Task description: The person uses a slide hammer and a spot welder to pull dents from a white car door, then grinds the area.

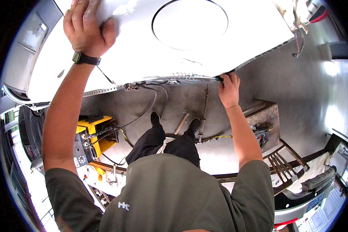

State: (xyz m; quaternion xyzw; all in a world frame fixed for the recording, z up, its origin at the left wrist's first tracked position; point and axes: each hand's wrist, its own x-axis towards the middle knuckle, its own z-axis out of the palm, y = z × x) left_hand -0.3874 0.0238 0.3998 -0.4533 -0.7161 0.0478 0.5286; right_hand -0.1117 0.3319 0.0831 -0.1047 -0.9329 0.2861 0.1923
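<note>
A white car body panel (255,31) with a round fuel-door outline (190,23) fills the top of the head view. My left hand (88,34) lies on the panel at the upper left, fingers stretched out and thumb apart. Down at the panel's lower edge, my right hand (229,89) is closed around a small dark item (219,78), mostly hidden by the fingers. Left of it, a row of thin metal loops (185,75) stands along the creased edge. A metal clamp (132,87) with cables sits on that edge farther left.
A yellow-and-grey machine (94,129) with cables stands at the lower left. A long metal bar (205,112) and a short wooden-handled tool (181,123) are near my feet. To the right are a brown box (263,120), a slatted rack (284,164) and a bumper (317,197).
</note>
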